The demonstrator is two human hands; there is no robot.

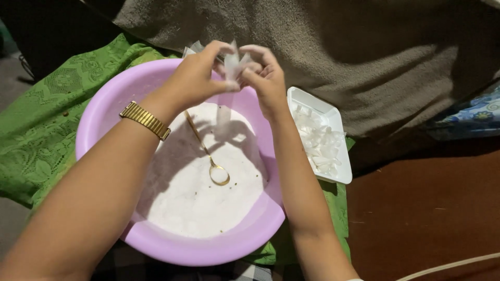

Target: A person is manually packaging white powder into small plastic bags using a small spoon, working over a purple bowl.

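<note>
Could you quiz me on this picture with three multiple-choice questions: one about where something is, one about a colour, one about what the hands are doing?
1. Where does the spoon lie?
A. in the white tray
B. on the white powder in the basin
C. on the green cloth

2. What colour is the basin?
A. lilac
B. blue
C. red

3. What do the left hand and right hand do?
A. rest flat on the cloth
B. grip the spoon
C. pinch a small clear plastic packet between them

Answers: 1 B, the spoon's bowl rests on the powder. 2 A, its rim is pale purple. 3 C, both sets of fingertips meet on the packet above the basin.
</note>
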